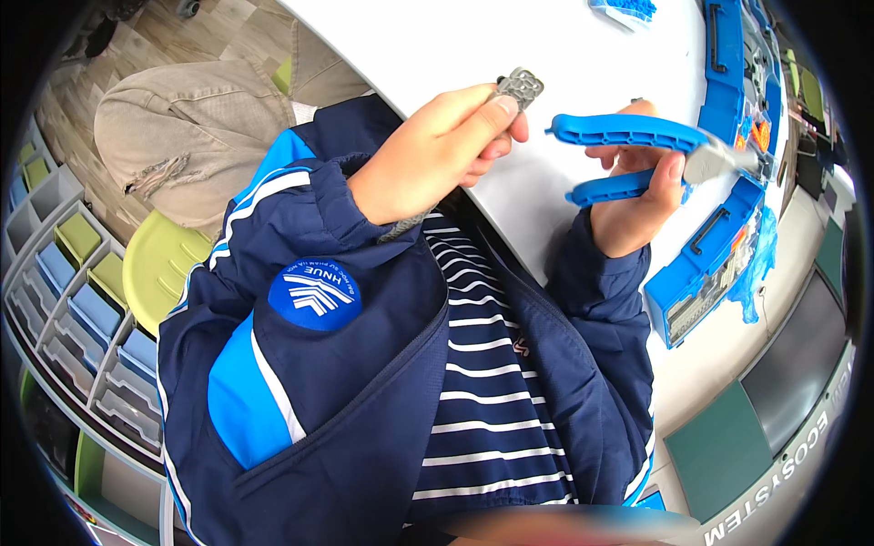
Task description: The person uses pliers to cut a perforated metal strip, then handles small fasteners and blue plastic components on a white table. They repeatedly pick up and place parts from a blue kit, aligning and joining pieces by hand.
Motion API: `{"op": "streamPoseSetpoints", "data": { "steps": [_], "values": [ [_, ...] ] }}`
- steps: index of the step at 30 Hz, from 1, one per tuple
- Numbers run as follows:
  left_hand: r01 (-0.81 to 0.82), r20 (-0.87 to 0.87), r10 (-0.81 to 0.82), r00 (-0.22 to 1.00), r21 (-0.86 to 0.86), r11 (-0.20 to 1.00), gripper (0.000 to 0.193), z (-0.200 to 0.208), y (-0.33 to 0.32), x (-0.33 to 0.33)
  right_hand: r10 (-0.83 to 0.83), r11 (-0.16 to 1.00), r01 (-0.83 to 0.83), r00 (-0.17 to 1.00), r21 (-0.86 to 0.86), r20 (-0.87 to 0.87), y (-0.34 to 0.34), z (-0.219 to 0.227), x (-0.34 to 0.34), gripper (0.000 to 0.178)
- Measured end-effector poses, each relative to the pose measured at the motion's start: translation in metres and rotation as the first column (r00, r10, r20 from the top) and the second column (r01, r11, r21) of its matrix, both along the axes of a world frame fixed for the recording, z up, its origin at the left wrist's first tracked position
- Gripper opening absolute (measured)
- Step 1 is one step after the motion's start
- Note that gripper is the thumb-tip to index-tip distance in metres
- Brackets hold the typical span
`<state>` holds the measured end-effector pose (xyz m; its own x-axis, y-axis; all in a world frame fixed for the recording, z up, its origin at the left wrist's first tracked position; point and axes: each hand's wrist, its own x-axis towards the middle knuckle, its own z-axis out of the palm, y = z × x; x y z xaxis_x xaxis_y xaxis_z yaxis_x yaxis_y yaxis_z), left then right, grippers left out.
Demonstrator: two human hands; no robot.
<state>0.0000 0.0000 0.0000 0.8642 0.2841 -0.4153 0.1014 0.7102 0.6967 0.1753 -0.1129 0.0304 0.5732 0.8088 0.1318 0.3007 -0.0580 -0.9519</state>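
My left hand [460, 132] is closed on a small grey piece with holes [522, 87], pinched between thumb and fingers, with its perforated end sticking out past the thumb. My right hand [642, 187] grips a pair of pliers [628, 132] with blue handles. The handles stand spread apart, and the metal head points right, away from the grey piece. Thumb and fingers wrap the lower handle, while the upper one crosses in front of the fingers. Both hands are held up near the edge of the white table [428, 41], and the pliers do not touch the grey piece.
Two blue cases [706, 264] with small parts lie open on the right. A clear bag of blue pieces [628, 11] sits at the far side of the table. Another person's leg in beige trousers [191, 118] and a green chair [164, 264] are at left.
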Motion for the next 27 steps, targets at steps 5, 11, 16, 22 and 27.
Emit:
{"op": "streamPoseSetpoints", "data": {
  "steps": [5, 11, 16, 22, 27],
  "values": [
    [-0.012, 0.035, 0.009, 0.999, 0.1, 0.995, 0.032, 0.008, -0.007, 0.004, 0.111, 0.987, -0.102, 0.991, 0.121, -0.073, 0.0, -0.003, -0.006, 0.05],
    [-0.097, 0.027, 0.097, 0.995, 0.515, 0.852, 0.032, 0.004, -0.011, 0.013, 0.059, 0.96, -0.062, 0.998, 0.273, 0.019, 0.007, -0.02, -0.01, 0.013],
    [-0.094, 0.05, 0.081, 0.996, 0.627, 0.773, 0.03, 0.008, -0.015, 0.012, 0.127, 0.952, -0.188, 0.96, 0.241, 0.249, 0.004, -0.016, -0.008, 0.014],
    [-0.082, 0.038, 0.076, 0.996, 0.636, 0.767, 0.028, 0.011, -0.016, 0.009, 0.145, 0.952, -0.216, 0.942, 0.219, 0.301, 0.001, -0.01, -0.013, 0.017],
    [-0.098, 0.077, 0.064, 0.995, 0.623, 0.776, 0.025, 0.014, -0.014, 0.009, 0.025, 0.927, -0.098, 0.979, 0.361, 0.2, 0.006, -0.008, -0.018, 0.015]
  ]
}}
